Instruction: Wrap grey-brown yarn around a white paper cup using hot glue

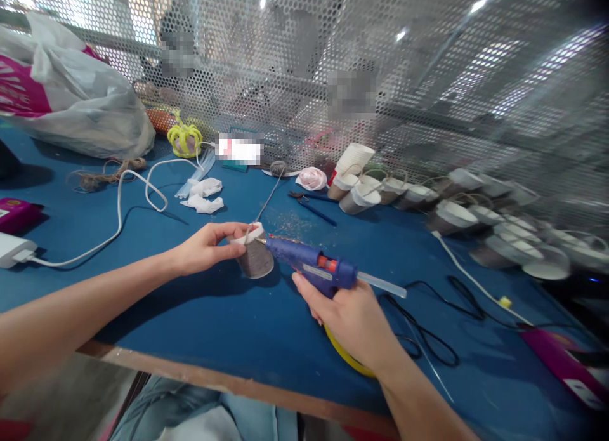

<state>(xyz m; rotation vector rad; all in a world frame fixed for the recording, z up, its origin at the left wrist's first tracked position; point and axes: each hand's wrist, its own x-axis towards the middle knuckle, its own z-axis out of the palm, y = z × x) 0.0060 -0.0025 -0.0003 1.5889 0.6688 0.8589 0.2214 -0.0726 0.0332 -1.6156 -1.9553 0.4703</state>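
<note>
My left hand (217, 243) pinches grey cup (257, 262) by white rim, thumb opposite fingers, over blue table (228, 323). My right hand (356, 319) wraps round glue gun (301, 258), nozzle at rim. Slipping nozzle could burn my fingertips; snagged twine (270, 197) could tug cup askew. Cup's inside hidden. More cups (355, 203) beyond, contents unclear. Plastic bag (98, 101) bulges, contents unclear.

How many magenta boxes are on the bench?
2: one magenta box at the left edge, another at lower right, beyond the right hand holding the glue gun. Others could be hidden.
</note>
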